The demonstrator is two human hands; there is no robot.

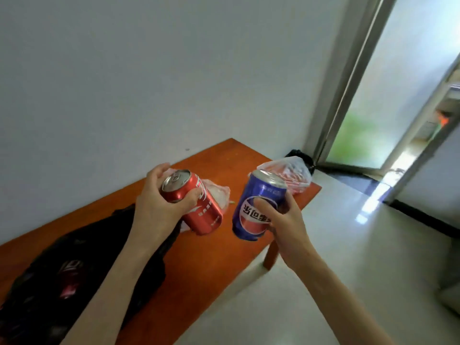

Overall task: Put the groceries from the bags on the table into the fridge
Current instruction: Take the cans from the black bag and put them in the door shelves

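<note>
Two bare forearms reaching in from the bottom edge, one hand each. Nearest on the left, one crumpled black plastic bag point(82, 265) lying on the orange-brown wooden bench point(206, 260), something red and pink showing dimly through its folds. Left hand point(159, 205) wrapped around one red aluminium drink can point(196, 205), thumb across the label, can tilted with its silver top toward the camera and held above the bench. Right hand point(283, 220) curled around one blue aluminium drink can point(256, 207) with a red, white and blue round logo, thumb pressed on the logo, can tipped slightly left and held over the bench's right edge. Behind the red can, one clear plastic bag point(219, 195) with pinkish contents resting on the bench. Farther right, at the far corner, a second clear plastic bag point(293, 170), reddish contents inside. Beyond, on the floor by the door frame, one black bag point(298, 155). Two cans, two clear bags, two black bags.
</note>
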